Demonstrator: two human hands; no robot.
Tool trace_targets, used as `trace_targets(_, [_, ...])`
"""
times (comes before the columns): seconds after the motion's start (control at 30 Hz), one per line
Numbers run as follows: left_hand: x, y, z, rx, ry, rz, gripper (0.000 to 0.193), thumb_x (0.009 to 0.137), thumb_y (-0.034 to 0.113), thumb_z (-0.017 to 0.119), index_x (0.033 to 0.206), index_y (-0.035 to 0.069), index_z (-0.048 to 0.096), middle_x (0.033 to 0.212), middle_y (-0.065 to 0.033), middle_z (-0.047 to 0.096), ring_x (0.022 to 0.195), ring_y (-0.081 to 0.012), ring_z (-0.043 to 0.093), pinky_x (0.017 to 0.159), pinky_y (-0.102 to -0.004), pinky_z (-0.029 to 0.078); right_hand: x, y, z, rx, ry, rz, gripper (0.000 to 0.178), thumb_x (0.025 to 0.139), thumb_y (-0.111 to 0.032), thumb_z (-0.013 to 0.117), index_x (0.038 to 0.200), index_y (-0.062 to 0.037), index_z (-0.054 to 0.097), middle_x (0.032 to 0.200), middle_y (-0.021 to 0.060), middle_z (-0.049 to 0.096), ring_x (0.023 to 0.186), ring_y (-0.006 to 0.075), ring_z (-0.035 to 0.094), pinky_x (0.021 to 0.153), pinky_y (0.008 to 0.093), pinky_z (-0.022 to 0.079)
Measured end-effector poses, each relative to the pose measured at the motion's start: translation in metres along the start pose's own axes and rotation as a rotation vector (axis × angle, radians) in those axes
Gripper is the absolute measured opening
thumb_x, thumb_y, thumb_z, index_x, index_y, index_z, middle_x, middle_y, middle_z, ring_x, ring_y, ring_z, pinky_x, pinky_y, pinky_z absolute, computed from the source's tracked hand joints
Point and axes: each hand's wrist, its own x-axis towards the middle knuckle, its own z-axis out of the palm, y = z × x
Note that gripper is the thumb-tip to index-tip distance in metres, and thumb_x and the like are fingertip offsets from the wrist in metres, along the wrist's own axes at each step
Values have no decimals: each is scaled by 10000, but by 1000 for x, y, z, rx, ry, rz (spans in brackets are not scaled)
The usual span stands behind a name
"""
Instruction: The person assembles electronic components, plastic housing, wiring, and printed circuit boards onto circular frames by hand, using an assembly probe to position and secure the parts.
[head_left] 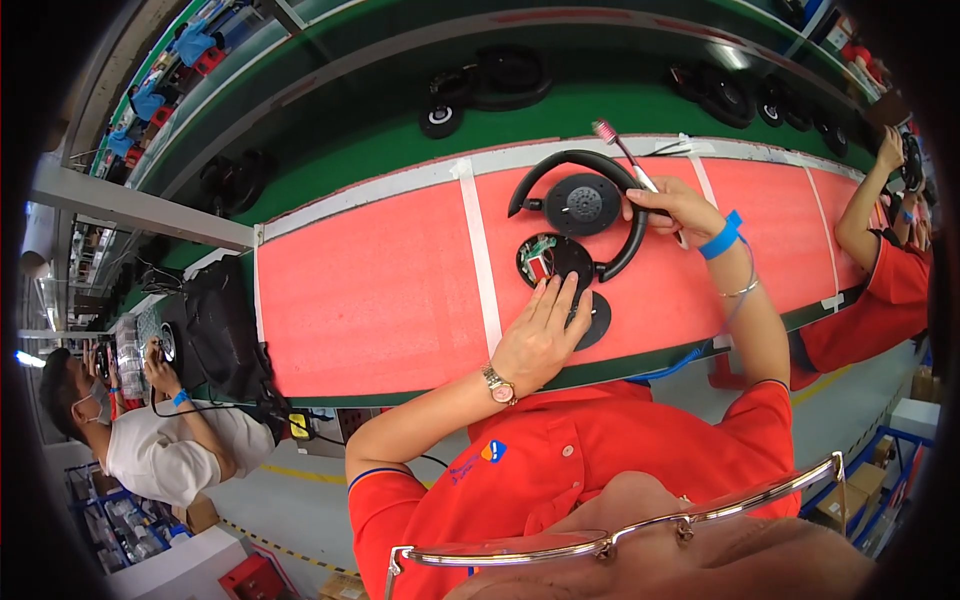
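Note:
A black pair of headphones (575, 160) lies on the red foam mat (370, 290). One ear cup (583, 203) is closed, with a round grille. The other ear cup (545, 262) is open and shows a small circuit board. My left hand (540, 335), with a wristwatch, lies flat with fingers stretched out on that open cup and on a loose black disc (598, 322) beside it. My right hand (678, 205), with a blue wristband, grips a brush (618, 142) with pink bristles and touches the right side of the headband.
Behind the mat runs a green conveyor belt (620, 105) carrying several black headphone parts (505, 78). White tape strips (480, 250) cross the mat. A black bag (215, 325) sits at the mat's left end. One person in orange (880, 270) works at right, another in white (170, 440) at left.

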Motion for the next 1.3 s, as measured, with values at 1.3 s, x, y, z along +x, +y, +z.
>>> trace_targets(1.3, [236, -145, 88, -53, 276, -304, 444, 834, 236, 562, 1243, 72, 500, 1349, -124, 439, 1312, -328, 316, 1072, -601, 183, 66, 21, -77, 878, 561, -455, 189, 886, -144, 604, 872, 36, 545, 574, 21, 396, 440, 74, 302, 399, 209, 228])
